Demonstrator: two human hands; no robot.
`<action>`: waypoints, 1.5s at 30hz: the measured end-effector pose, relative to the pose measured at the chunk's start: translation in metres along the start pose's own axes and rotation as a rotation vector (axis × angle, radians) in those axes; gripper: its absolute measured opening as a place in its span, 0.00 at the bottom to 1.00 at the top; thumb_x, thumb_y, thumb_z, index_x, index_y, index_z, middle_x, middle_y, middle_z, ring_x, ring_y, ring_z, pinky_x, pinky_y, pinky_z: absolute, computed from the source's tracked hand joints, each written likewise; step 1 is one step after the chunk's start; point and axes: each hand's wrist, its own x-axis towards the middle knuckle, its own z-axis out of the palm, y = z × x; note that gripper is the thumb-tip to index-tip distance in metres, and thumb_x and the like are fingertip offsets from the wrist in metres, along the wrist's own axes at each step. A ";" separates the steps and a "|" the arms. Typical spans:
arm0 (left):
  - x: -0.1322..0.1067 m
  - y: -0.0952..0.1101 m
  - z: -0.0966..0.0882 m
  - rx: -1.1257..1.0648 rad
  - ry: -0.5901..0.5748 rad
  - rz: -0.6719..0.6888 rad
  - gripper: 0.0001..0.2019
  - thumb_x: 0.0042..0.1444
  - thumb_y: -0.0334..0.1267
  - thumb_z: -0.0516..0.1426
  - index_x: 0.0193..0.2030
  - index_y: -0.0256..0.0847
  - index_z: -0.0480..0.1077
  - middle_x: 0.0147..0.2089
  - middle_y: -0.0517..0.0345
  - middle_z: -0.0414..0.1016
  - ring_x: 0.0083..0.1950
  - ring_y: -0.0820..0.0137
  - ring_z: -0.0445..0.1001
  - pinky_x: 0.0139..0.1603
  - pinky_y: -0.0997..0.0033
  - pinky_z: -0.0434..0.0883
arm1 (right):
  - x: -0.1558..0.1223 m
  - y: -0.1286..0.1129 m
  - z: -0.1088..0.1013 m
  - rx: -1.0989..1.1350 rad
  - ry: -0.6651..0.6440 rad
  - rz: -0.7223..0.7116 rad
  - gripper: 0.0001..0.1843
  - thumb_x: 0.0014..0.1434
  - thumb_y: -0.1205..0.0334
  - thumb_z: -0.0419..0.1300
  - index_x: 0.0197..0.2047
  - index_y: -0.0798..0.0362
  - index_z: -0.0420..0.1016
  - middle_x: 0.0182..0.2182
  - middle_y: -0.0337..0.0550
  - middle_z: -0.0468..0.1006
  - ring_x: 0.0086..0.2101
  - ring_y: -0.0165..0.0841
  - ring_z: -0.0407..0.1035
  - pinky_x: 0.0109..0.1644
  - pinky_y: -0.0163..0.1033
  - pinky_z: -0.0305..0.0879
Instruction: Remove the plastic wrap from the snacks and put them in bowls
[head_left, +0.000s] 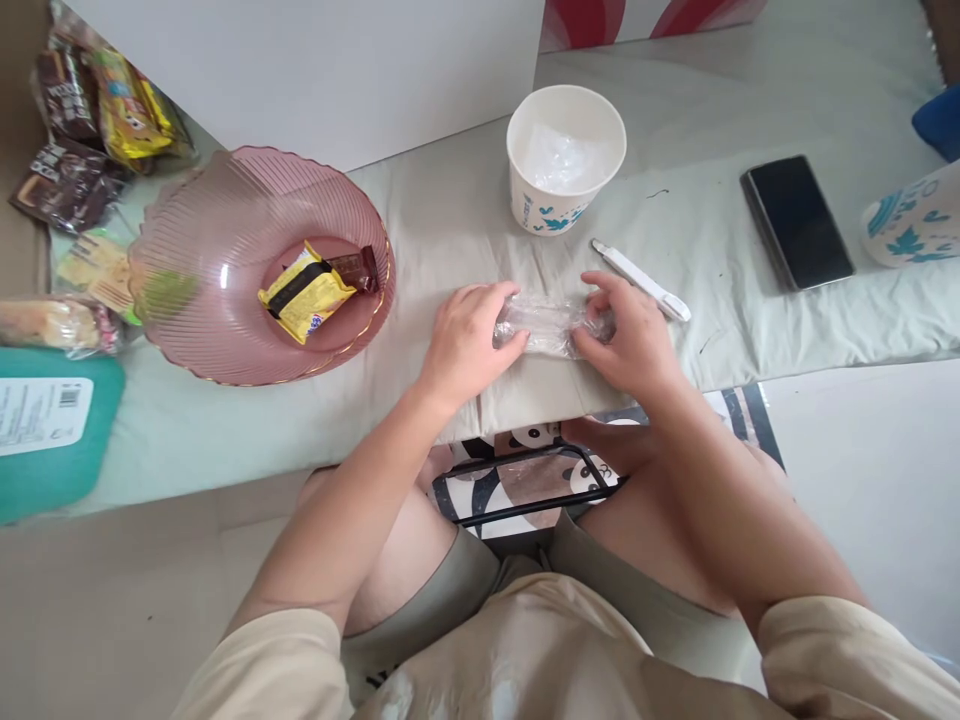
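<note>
A clear, crinkled plastic package lies on the cloth-covered surface in front of me. What it contains, if anything, I cannot make out. My left hand has its thumb and fingers around the left end. At the right end, my right hand pinches the plastic between thumb and curled fingers. Just beyond the right hand rests a white utility knife, lying at a slant. Behind the package stands a white paper cup with blue prints, and crumpled clear plastic sits inside it.
To the left, a pink ribbed glass bowl holds a yellow snack packet and a brown one. Several wrapped snacks and a teal package lie farther left. A phone and another paper cup are on the right.
</note>
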 end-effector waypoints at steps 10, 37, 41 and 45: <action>-0.002 0.003 -0.015 -0.542 -0.087 -0.090 0.26 0.55 0.33 0.61 0.61 0.50 0.69 0.49 0.58 0.74 0.36 0.75 0.75 0.35 0.74 0.74 | -0.006 -0.005 -0.023 0.271 -0.066 -0.059 0.47 0.56 0.44 0.70 0.73 0.44 0.57 0.69 0.56 0.65 0.70 0.53 0.61 0.68 0.62 0.66; 0.006 0.012 -0.024 -0.842 -0.171 0.004 0.14 0.64 0.42 0.55 0.36 0.41 0.80 0.38 0.54 0.82 0.37 0.70 0.76 0.39 0.70 0.74 | 0.004 -0.040 0.007 1.084 -0.110 0.328 0.27 0.56 0.32 0.61 0.29 0.50 0.71 0.26 0.42 0.73 0.24 0.31 0.64 0.27 0.39 0.59; 0.012 0.006 -0.016 -0.795 -0.108 -0.036 0.13 0.62 0.43 0.56 0.44 0.40 0.79 0.40 0.54 0.79 0.37 0.71 0.75 0.39 0.70 0.73 | 0.006 -0.047 0.014 0.982 -0.088 0.375 0.26 0.51 0.43 0.73 0.42 0.46 0.65 0.30 0.34 0.71 0.26 0.29 0.64 0.30 0.37 0.62; 0.013 0.003 -0.004 -0.802 0.042 -0.090 0.27 0.53 0.35 0.62 0.61 0.43 0.70 0.53 0.51 0.77 0.44 0.71 0.77 0.41 0.71 0.75 | 0.028 -0.049 -0.004 0.670 0.059 0.345 0.32 0.49 0.55 0.71 0.54 0.44 0.61 0.33 0.35 0.73 0.29 0.33 0.67 0.33 0.40 0.66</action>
